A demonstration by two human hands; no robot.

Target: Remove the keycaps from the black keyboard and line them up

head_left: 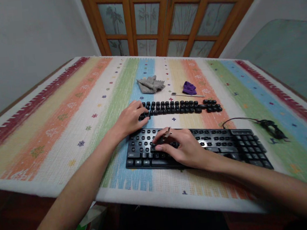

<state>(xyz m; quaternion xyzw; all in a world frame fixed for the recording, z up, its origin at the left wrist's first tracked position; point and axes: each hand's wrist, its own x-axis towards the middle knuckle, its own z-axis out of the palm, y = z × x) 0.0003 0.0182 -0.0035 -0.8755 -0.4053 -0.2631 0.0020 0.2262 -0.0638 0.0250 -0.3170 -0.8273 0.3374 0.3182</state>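
Fingers (141, 111) of the left hand (131, 119) are touching loose keys (172, 111) beyond the keyboard (210, 137), grip unclear; the right hand (183, 145) is pinching what seems a small tool (168, 133); upper rows are standing bare, number-pad keys (250, 149) sitting fitted.

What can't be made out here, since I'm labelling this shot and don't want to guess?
All in the head view:
Part of the keyboard: hidden under the right hand.
What the right hand may be pinching: too small and blurred, partly covered by its own fingers.
Some loose keycaps at the left end: hidden by the left hand.
Legends on the loose keycaps: too small.
Right upper arm: cut off by the picture's edge.
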